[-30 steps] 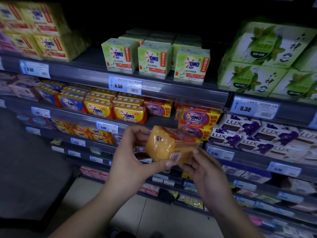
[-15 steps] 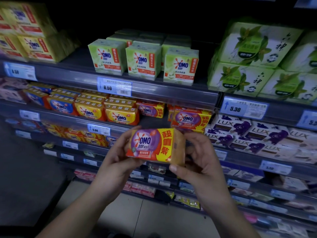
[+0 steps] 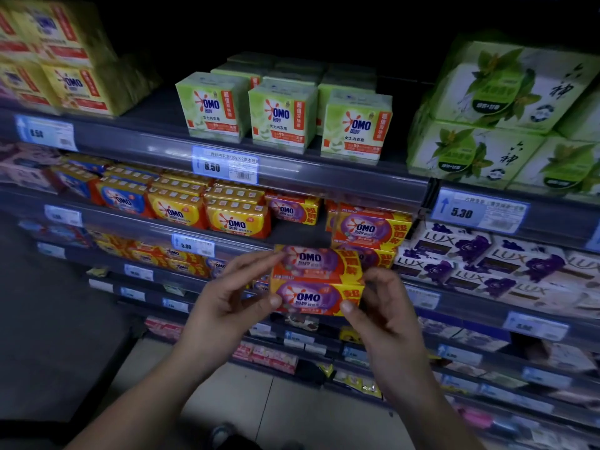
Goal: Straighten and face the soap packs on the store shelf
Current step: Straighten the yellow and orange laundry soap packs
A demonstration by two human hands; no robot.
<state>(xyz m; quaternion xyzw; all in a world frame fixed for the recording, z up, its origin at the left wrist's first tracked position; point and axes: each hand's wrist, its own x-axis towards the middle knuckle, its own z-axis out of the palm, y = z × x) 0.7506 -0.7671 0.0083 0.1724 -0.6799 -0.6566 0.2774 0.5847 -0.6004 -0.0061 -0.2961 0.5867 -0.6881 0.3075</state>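
Observation:
An orange and purple OMO soap pack (image 3: pixel 316 280) is held in front of the second shelf's edge, its printed face toward me and two OMO logos showing, one above the other. My left hand (image 3: pixel 227 300) pinches its left end with thumb and fingertips. My right hand (image 3: pixel 383 306) holds its right end the same way. Just behind and to the right, matching purple OMO packs (image 3: pixel 370 232) are stacked on the shelf. Another one (image 3: pixel 292 211) sits further back, with an open gap on the shelf (image 3: pixel 298 233) in front of it.
Yellow OMO packs (image 3: pixel 237 219) fill the shelf to the left of the gap, and white and purple LUX boxes (image 3: pixel 487 254) lie to the right. Green OMO boxes (image 3: pixel 282 116) stand on the shelf above. Price rails (image 3: pixel 224 165) line each shelf edge. Lower shelves hold more packs.
The pack has turned from showing its plain orange end to showing its printed face, and both hands have carried it up and toward the shelf gap.

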